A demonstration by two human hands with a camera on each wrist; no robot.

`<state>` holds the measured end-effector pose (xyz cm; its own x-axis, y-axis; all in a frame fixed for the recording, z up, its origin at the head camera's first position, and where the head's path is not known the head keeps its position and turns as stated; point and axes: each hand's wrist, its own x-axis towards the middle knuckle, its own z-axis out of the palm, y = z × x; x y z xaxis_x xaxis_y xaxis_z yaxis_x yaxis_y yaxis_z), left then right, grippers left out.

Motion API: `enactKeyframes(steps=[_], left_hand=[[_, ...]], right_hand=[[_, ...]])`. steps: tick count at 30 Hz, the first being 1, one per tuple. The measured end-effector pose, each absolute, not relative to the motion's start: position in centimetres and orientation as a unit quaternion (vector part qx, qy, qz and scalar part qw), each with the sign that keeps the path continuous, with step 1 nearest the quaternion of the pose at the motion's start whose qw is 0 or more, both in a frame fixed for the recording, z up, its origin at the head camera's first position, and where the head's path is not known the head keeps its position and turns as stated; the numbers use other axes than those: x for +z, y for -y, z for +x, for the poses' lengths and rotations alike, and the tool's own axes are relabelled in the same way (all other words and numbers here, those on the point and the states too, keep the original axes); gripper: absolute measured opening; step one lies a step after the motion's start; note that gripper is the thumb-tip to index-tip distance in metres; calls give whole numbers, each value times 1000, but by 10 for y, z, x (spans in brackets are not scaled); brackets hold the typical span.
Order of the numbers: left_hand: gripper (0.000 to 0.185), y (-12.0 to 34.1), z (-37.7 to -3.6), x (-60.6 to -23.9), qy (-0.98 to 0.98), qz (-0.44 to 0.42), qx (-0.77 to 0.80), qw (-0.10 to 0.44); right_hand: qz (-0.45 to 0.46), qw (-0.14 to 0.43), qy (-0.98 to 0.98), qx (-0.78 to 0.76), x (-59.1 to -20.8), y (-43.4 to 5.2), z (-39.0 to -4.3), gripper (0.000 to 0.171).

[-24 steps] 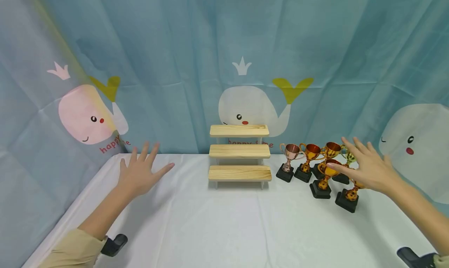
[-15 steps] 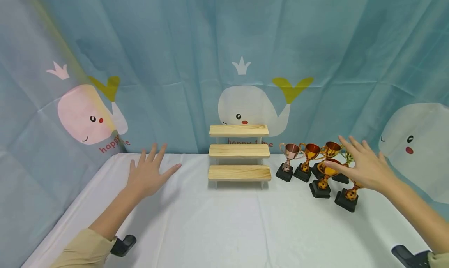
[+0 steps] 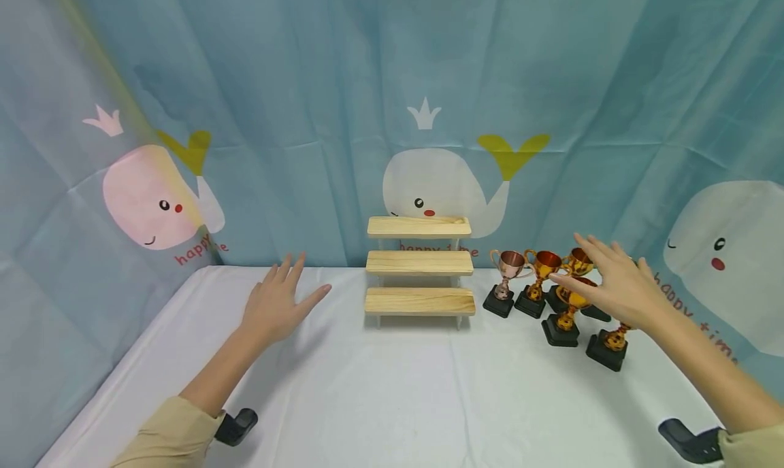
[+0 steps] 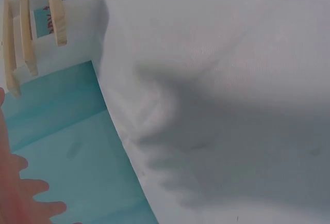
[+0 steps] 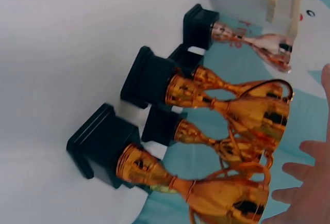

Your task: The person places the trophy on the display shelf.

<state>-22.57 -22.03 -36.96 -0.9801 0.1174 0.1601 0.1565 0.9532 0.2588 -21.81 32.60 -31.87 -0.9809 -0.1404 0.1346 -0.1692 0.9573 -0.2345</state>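
My left hand (image 3: 278, 308) hovers above the white table with its fingers spread, left of a three-step wooden stand (image 3: 419, 302). Its fingers also show at the lower left of the left wrist view. On the right, my right hand (image 3: 625, 288) is held over a group of small trophies, fingers spread and nothing gripped. A rose-gold trophy (image 3: 502, 288) stands nearest the stand, beside an orange-gold trophy (image 3: 536, 288). A gold trophy (image 5: 227, 105) stands nearer the front, and another gold trophy (image 3: 608, 349) stands partly behind my hand. All have black square bases. One at the back is mostly hidden.
A blue curtain (image 3: 294, 114) printed with whales hangs behind and beside the table. The white tablecloth (image 3: 380, 393) spreads in front of the stand. Dark wrist straps (image 3: 237, 427) sit at both cuffs.
Both hands have moved inward: the left one to the right, the right one to the left, over the trophies. The stand and trophies have stayed in place.
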Motion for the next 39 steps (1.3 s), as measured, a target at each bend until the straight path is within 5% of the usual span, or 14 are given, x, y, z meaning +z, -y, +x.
enactKeyframes(steps=[20,39], left_hand=[[92,192,-230,-379,964,-54,-259,20],[58,166,-232,-396,934,-39,-349,59]], right_hand=[[84,89,978,168,-320,-292,-225,95],[85,178,945,260,-329,-259,-224,71]])
